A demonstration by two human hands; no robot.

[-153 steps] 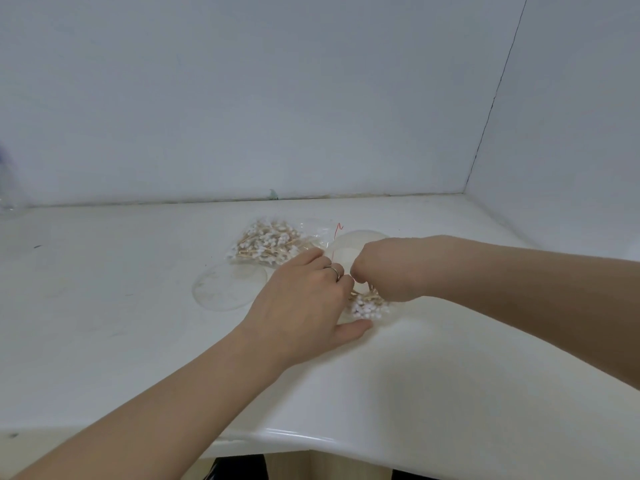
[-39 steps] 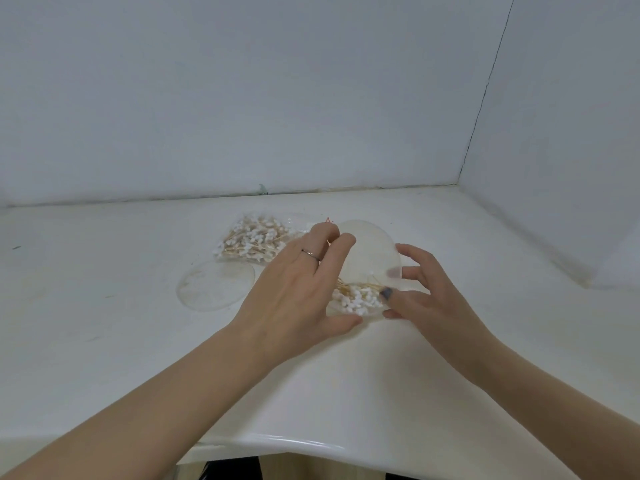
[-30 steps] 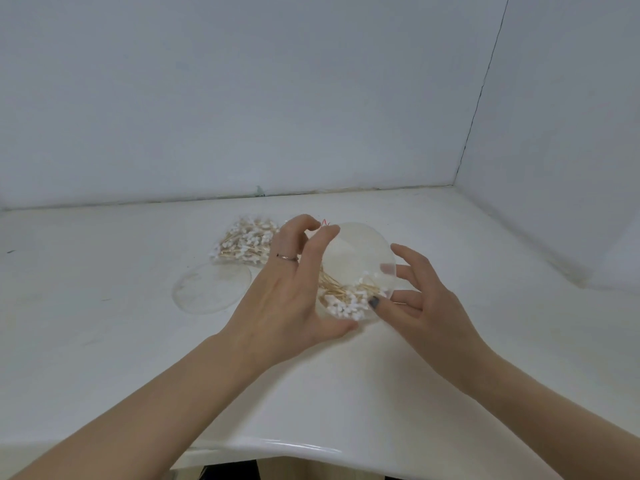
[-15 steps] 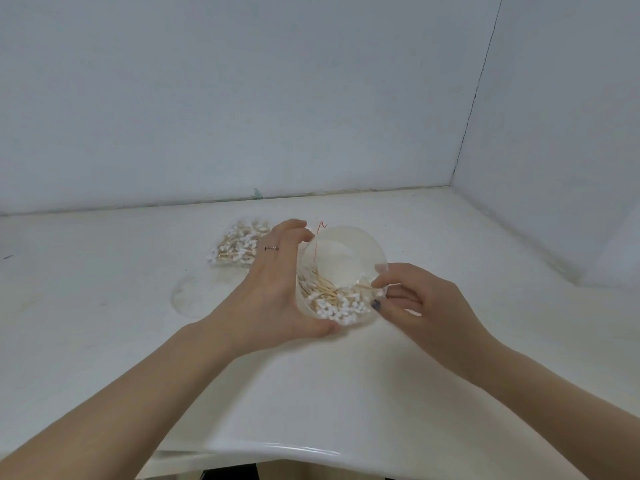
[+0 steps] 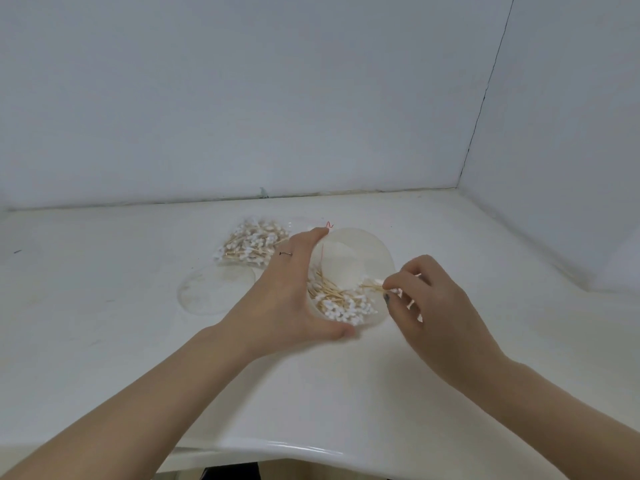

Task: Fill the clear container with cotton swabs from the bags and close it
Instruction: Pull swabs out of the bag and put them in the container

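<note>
Head view, the only one I get. My left hand (image 5: 287, 299) is wrapped round the side of the clear container (image 5: 349, 251), thumb under the near edge, fingers curled over the far rim, a thin ring on one finger. The container is tipped with its mouth toward the camera, just above or touching the white counter (image 5: 104, 358); I cannot tell which. A loose heap of cotton swabs (image 5: 341, 299) lies in its lower part, wooden sticks with white tips.

My right hand (image 5: 429, 306) is at the container's right rim, thumb and fingertips pinched tight on a few swabs (image 5: 375, 285) whose tips poke into the opening. More white tips show between the curled fingers, slightly blurred.

Behind the left hand, a clear bag of swabs (image 5: 251, 245) lies flat on the counter. The round clear lid (image 5: 214, 292) lies flat just left of the left wrist, apart from the container. A small red thread (image 5: 329, 224) shows at the container's far rim. White walls (image 5: 242, 98) meet in a corner at right.
</note>
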